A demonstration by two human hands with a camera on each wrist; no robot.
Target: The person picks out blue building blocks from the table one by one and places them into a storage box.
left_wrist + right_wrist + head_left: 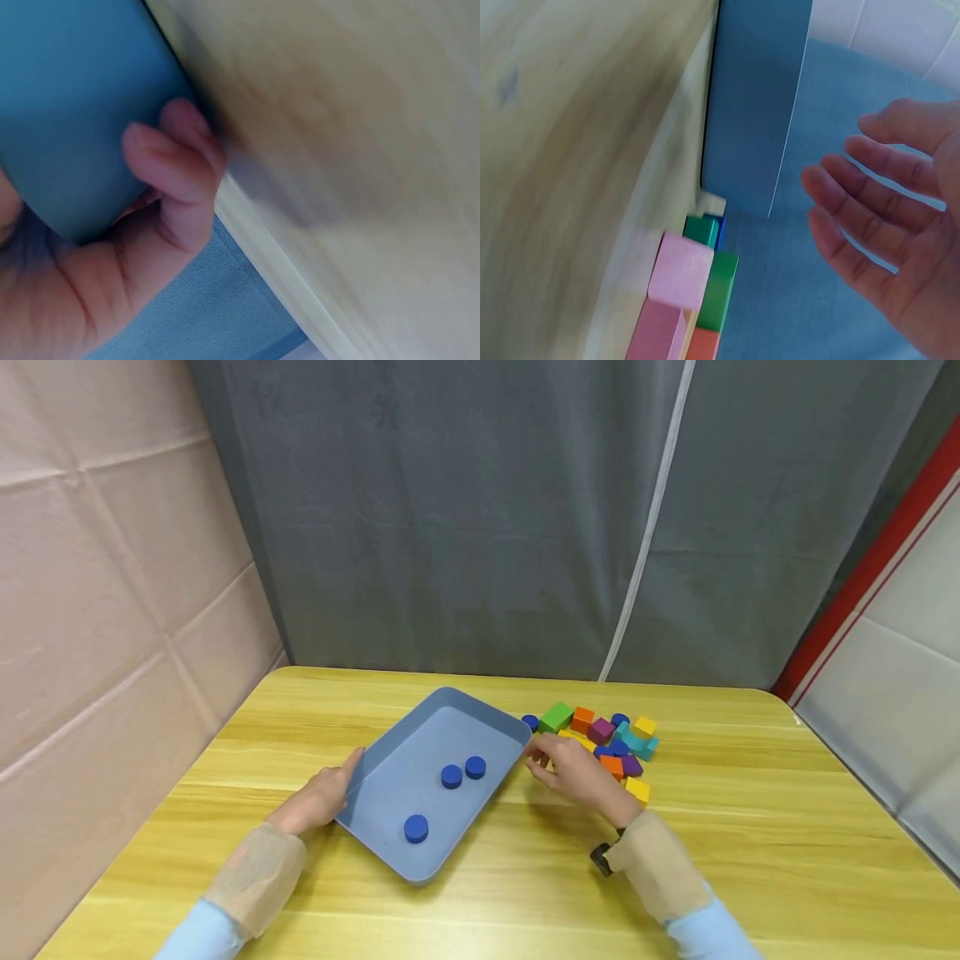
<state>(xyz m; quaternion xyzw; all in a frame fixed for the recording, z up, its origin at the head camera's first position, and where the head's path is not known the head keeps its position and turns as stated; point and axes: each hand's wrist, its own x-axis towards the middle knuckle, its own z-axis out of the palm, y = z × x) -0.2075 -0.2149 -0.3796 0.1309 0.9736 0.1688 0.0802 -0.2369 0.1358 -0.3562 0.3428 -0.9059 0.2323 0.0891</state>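
**Held Firm on the Left, Free on the Right**

Set at an angle near the middle of the scene: a blue-grey tray (420, 743), with 3 blue discs (452, 777) lying flat inside, 2 close together and 1 towards the near corner. Gripped at its left side by the left hand (322, 795), with fingers curled round the wall in the left wrist view. Flat on the table (750, 843) or slightly raised on that side? Cannot tell. Best kept level either way, to stop the discs sliding.

Just beside the tray's right corner: the right hand (573, 770), loosely opened, with bent, parted fingers and nothing visible between them. Close about it, crowded together: a green block (556, 717), an orange block (582, 720), a turquoise piece (640, 744), a yellow block (644, 728) and more, including 1 outer blue disc (530, 722) just past that corner.

Probably best to take 1 piece at a time, pinching low between thumb and forefinger to avoid nudging neighbours. For any transfer, lift clear of the rim before crossing, lower gently onto bare floor inside, and release only on contact.

Behind everything: a grey curtain (450, 527).
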